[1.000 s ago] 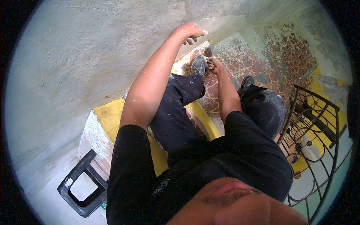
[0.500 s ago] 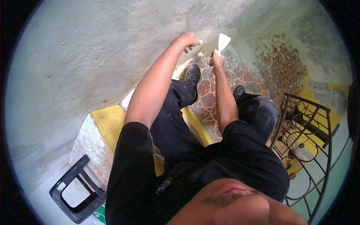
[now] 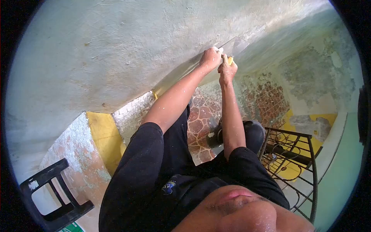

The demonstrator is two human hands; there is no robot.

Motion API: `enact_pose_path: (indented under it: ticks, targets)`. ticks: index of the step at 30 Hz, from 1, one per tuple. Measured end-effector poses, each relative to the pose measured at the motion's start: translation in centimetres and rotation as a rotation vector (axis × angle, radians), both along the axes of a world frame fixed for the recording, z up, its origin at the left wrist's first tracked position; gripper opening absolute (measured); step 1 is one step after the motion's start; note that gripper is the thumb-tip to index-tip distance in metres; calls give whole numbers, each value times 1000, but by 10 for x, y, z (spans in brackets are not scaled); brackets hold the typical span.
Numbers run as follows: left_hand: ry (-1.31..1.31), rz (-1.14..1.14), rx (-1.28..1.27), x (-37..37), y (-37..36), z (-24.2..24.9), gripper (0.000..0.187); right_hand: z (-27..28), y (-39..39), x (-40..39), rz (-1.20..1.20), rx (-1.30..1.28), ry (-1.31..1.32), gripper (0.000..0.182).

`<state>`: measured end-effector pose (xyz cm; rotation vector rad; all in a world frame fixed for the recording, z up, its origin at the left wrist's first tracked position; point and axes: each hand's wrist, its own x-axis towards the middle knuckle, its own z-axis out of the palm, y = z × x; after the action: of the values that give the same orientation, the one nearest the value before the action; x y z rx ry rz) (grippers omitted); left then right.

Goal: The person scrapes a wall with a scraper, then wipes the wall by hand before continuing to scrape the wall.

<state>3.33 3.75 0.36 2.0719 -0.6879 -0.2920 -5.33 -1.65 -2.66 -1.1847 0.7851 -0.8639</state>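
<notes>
My right hand (image 3: 227,70) is closed round the yellow handle of a putty knife (image 3: 230,60). Its pale blade lies close to the wall (image 3: 127,50), though whether it touches cannot be told. Beside it, my left hand (image 3: 211,58) is curled closed near the base of the blade, its thumb tip whitened. Whatever the left fingers grip is hidden. White specks dot both forearms.
A yellow-edged step (image 3: 102,131) runs along the wall, near a black plastic chair or stool (image 3: 58,205) at lower left. Red patterned floor tiles (image 3: 201,112) lie below. A black wrought-iron railing (image 3: 290,166) stands on the right.
Both hands have come together higher up by the wall. The putty knife, held up apart from my left hand before, is now beside it. My view has shifted too.
</notes>
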Motion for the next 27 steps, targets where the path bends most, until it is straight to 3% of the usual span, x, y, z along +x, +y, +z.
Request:
enact_pose_path:
  ticks: [8,13,14,16,20,23,25,27]
  targets:
    - [323,-46,-248,-19,13,44,39,72,-10,-40,36,27,-13,18]
    - [601,-33,-496,-36,33,63,47,102,-8,-72,329,-195,154,24]
    - [595,-29,-500,-37,37,66,47,89,-13,-74,335,-199,149,24]
    - [794,-56,-552,-37,43,67,46,69,-15,-75,346,-458,296,28]
    - [962,78,-737,-25,45,51,33,70,-19,-74,539,-392,355,30]
    - [1036,199,-865,-21,42,36,35,59,-12,-70,623,-465,503,39]
    - [1038,203,-834,-24,42,31,36,42,-7,-61,672,-270,595,45]
    - [959,371,-652,-27,43,33,39,27,-7,-52,706,-269,678,46]
